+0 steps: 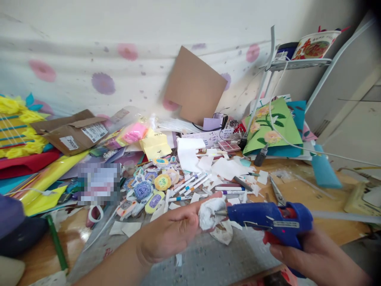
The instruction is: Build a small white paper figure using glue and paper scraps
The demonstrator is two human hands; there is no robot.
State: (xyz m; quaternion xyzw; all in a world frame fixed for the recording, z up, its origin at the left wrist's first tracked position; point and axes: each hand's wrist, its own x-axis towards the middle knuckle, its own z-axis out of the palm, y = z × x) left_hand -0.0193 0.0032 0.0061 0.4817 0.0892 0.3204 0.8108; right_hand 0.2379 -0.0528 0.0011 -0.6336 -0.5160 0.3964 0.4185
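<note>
In the middle of the head view my left hand (174, 230) is closed around a crumpled white paper wad (210, 213). My right hand (321, 254) wraps round the handle of a blue hot glue gun (264, 217), with a clear glue stick (342, 216) running out of its back. The gun's metal nozzle touches the wad, or comes very close to it. Just below the wad lies a pale, brown-stained scrap (222, 233) on the grey cutting mat (190, 274).
White paper scraps (229, 169), marker pens (190, 184) and small crocheted-looking pieces (144, 190) crowd the table. Scissors (277, 191) lie beyond the glue gun. A cardboard box (71, 131) sits at left, a green card (274, 123) leans at right, and a white rack (300, 63) stands behind.
</note>
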